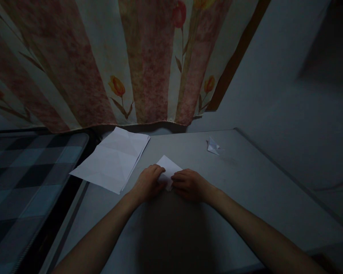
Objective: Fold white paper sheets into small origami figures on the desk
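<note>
A small folded piece of white paper (169, 165) lies between my hands near the middle of the table, one corner pointing away from me. My left hand (149, 183) is closed on its left side, thumb and fingers at the edge. From the right, my right hand (191, 185) grips the paper with curled fingers. The paper's near part is partly hidden by my fingers. Beyond my right hand stands a small folded paper figure (213, 146) with pointed ends. Left of my left hand rests a stack of white paper sheets (111, 161) with crease lines on top.
The pale table (246, 198) meets a wall (288, 114) on the right. A striped curtain with tulips (148, 64) hangs behind it. At the left, a checked mattress (31, 182) sits beside the table, a dark gap between them. The light is dim.
</note>
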Available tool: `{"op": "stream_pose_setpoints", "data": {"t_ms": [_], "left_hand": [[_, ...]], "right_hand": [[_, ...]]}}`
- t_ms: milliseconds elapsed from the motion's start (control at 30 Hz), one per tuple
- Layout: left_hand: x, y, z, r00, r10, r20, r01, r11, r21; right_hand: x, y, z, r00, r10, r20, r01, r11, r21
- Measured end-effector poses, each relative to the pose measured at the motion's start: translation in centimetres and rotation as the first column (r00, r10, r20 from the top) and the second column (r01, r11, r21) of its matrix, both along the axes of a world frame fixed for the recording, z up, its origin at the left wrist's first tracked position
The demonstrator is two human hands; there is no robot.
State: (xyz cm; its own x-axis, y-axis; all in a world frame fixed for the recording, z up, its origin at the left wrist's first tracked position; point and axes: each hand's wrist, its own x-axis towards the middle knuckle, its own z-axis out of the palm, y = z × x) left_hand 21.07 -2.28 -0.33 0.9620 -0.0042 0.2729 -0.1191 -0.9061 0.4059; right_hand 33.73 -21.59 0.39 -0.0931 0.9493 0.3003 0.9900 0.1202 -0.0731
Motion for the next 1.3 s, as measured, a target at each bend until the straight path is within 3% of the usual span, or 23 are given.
{"op": "stream_pose_setpoints", "data": {"t_ms": [200, 467, 767, 933, 1300], "left_hand": [[0.1, 0.2, -0.6, 1.0, -0.011, 0.02, 0.01, 0.998, 0.064], [-0.1, 0.3, -0.9, 0.999, -0.045, 0.019, 0.042, 0.988, 0.149], [-0.2, 0.2, -0.3, 1.0, -0.021, -0.007, 0.022, 0.979, 0.205], [-0.2, 0.5, -0.5, 0.999, -0.026, 0.019, 0.022, 0.987, 0.158], [-0.1, 1.5, -0.3, 0.997, -0.038, 0.067, 0.039, 0.999, -0.015]], "right_hand": [[0.8, -0.4, -0.6, 0.988, -0.087, -0.124, 0.092, 0.995, 0.041], [1.4, -0.4, -0.7, 0.985, -0.129, -0.112, 0.137, 0.988, 0.069], [1.8, -0.6, -1.0, 0.975, -0.191, -0.113, 0.192, 0.981, 0.002], [1.9, -0.6, -0.6, 0.967, -0.223, -0.123, 0.22, 0.975, -0.039], [2.4, 0.5, -0.8, 0.935, -0.335, -0.115, 0.339, 0.941, 0.012]]}}
